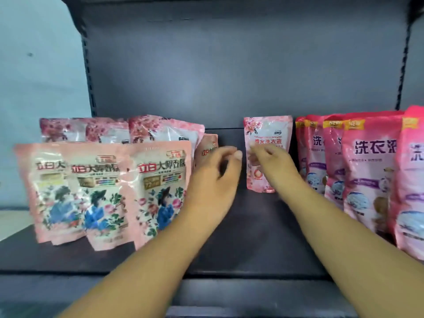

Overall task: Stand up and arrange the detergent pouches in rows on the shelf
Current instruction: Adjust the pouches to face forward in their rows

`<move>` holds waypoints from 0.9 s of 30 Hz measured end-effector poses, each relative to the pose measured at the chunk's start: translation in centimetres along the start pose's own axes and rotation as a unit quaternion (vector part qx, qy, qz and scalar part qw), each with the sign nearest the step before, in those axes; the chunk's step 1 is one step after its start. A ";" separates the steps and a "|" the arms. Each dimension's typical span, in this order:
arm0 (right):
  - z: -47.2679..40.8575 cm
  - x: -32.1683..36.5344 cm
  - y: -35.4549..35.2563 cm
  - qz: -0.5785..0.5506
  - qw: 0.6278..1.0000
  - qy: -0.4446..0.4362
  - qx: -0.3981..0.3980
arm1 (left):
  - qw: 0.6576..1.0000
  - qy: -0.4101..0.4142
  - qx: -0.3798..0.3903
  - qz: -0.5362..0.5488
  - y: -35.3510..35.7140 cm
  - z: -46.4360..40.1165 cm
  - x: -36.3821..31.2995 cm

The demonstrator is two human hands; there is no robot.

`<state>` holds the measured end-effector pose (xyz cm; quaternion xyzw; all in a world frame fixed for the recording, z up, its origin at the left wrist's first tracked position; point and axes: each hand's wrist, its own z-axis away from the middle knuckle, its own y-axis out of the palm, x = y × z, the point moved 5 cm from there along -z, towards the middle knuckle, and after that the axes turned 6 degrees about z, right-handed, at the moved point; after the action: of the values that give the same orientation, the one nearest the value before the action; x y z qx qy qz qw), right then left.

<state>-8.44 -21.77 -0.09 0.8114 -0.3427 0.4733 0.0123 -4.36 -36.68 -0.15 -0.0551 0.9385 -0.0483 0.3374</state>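
Observation:
A small pink pouch [268,134] stands upright alone at the back middle of the dark shelf [252,226]. My right hand [273,161] reaches in front of it, fingertips against its face; blur hides whether it grips. My left hand [215,173] hovers just left of it, fingers loosely curled and holding nothing, beside a peach pouch [207,146] that stands behind the left group. On the left, three peach floral pouches [160,187] stand in a front row, with pink blossom pouches [160,129] behind. On the right stand several bright pink pouches [367,168] in rows.
The shelf's grey back panel [229,76] rises behind the pouches, with slotted uprights at both sides. The shelf's front lip [229,292] runs under my forearms. A pale wall [34,76] lies to the left.

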 end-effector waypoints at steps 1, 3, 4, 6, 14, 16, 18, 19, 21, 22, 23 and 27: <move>0.8 1.6 0.7 -0.035 0.999 -0.001 0.027 | 0.998 0.051 -0.022 -0.015 -2.4 0.3 -1.1; 2.4 3.9 2.9 -0.102 0.991 0.029 0.086 | 0.986 0.129 -0.083 -0.071 -7.0 1.2 -2.3; 3.3 4.7 4.3 -0.131 0.984 0.056 0.106 | 0.978 0.139 -0.117 -0.099 -8.8 1.8 -2.1; 4.7 5.2 6.7 -0.168 0.972 0.104 0.127 | 0.975 0.069 -0.179 -0.112 -11.0 2.7 -0.2; 7.9 5.8 11.4 -0.292 0.931 0.186 0.112 | 0.969 -0.229 -0.091 0.026 -10.2 5.9 7.2; 7.9 5.7 11.3 -0.279 0.935 0.194 0.097 | 0.971 -0.215 -0.098 0.023 -10.5 6.2 7.3; 7.8 5.7 11.3 -0.271 0.936 0.204 0.091 | 0.973 -0.197 -0.119 0.034 -11.4 6.3 7.1; 7.7 5.6 11.3 -0.268 0.937 0.209 0.085 | 0.972 -0.190 -0.132 0.028 -12.0 6.3 7.0; 7.3 5.3 11.6 -0.250 0.942 0.209 0.083 | 0.973 -0.165 -0.160 0.001 -13.7 6.5 7.0; 7.0 5.2 11.7 -0.237 0.947 0.201 0.084 | 0.973 -0.153 -0.173 -0.015 -14.6 6.5 6.9; 7.0 5.4 11.8 -0.222 0.953 0.186 0.083 | 0.972 -0.141 -0.184 -0.026 -15.4 6.6 7.0; 7.1 4.7 12.9 -0.185 0.969 0.140 0.084 | 0.970 -0.144 -0.189 -0.058 -16.8 6.2 8.0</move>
<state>-8.88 -36.66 -4.30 0.7848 -0.1401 0.5985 0.0791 -5.36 -54.73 -7.78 -0.1782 0.8676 0.1187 0.4488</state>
